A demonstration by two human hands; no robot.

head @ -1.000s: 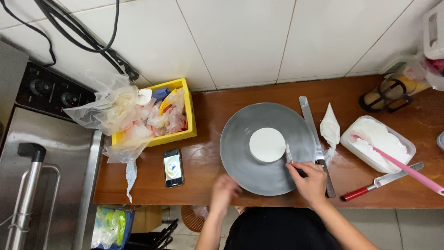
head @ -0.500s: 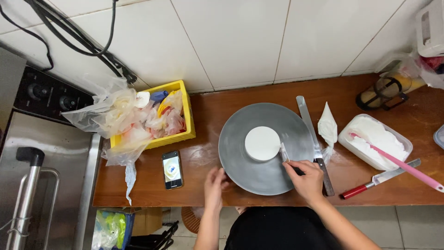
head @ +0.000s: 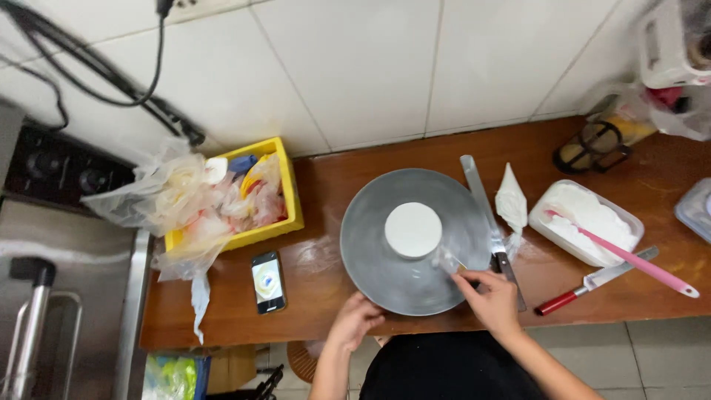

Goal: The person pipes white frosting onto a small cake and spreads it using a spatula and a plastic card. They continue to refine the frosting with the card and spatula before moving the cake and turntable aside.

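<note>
- Right hand: fingers pinch a small clear scraper, its edge at the side of the white cake.
- Left hand: fingers curled, loosely together, touching the near rim of the grey turntable.
- Cake sits centred on the turntable, mid-desk.
- Just right: spatula, piping bag.
- Further right: cream tub, red-handled knife.
- Left: phone, yellow crate.

Your two hands, the left hand and the right hand, are bare, with no gloves, rings or watch showing. Your forearms are uncovered too, with no sleeves reaching them. Below them you wear a plain black garment across your front.
</note>
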